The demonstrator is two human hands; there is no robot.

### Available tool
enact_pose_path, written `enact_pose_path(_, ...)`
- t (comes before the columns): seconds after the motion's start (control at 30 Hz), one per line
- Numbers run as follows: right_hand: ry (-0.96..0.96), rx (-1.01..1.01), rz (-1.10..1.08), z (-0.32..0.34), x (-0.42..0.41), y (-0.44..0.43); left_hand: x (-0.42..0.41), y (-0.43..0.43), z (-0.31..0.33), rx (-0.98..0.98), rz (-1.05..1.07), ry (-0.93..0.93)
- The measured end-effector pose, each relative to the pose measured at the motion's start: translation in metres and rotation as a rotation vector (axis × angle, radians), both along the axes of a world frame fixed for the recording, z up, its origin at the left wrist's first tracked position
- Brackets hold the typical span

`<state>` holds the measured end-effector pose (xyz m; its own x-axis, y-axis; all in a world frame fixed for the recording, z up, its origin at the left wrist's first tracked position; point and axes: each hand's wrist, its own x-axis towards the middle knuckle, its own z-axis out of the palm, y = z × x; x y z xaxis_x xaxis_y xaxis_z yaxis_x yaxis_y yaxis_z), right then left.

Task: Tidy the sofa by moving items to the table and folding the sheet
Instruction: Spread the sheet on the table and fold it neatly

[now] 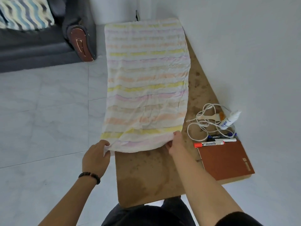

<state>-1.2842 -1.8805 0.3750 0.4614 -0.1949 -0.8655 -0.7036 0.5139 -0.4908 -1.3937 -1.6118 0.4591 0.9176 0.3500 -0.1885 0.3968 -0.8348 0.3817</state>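
A pale sheet (146,79) with yellow, pink and orange stripes lies lengthwise on the brown table (146,175), folded into a long strip. My left hand (96,158) pinches its near left corner, which hangs past the table's left edge. My right hand (176,143) grips the near right corner. On the table's right side lie a brown notebook (226,160), markers (210,143), a white cable (202,123), a small brush (211,116) and a white bottle (229,120). The dark grey sofa (32,51) stands at the upper left.
A cushion (24,13) with a wavy blue and yellow pattern sits on the sofa. A white wall (244,46) runs along the table's right side. Light grey floor tiles (45,111) spread between the sofa and the table.
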Motion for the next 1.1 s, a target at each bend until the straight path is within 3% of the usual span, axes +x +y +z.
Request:
enact_pose_path(0.13, -0.316, 0.173, -0.074, 0.062, 0.027, -0.044, 0.002, -0.005, 0.006, 0.117, 0.066, 0.058)
enact_pose_path(0.3, -0.387, 0.262, 0.017, 0.15, 0.063, -0.1, 0.018, -0.022, 0.02, 0.167, 0.138, 0.005)
enact_pose_path(0.47, -0.824, -0.19, -0.078, 0.201, 0.067, -0.145, 0.024, -0.037, 0.037, 0.068, 0.313, -0.244)
enact_pose_path(0.53, -0.883, -0.39, -0.081, 0.201, 0.053, -0.159, 0.018, -0.046, 0.04, -0.036, 0.391, -0.3)
enact_pose_path(0.7, -0.633, -0.445, -0.144, 0.144, 0.017, -0.187, -0.013, -0.073, 0.022, -0.51, 0.477, -0.367)
enact_pose_path(0.9, -0.347, -0.347, -0.136, 0.091, -0.023, -0.206, -0.033, -0.088, -0.009, -1.186, 0.942, -0.328)
enact_pose_path(1.1, -0.308, -0.308, -0.127, 0.104, -0.02, -0.222, -0.023, -0.077, -0.016, -1.462, 1.175, -0.388)
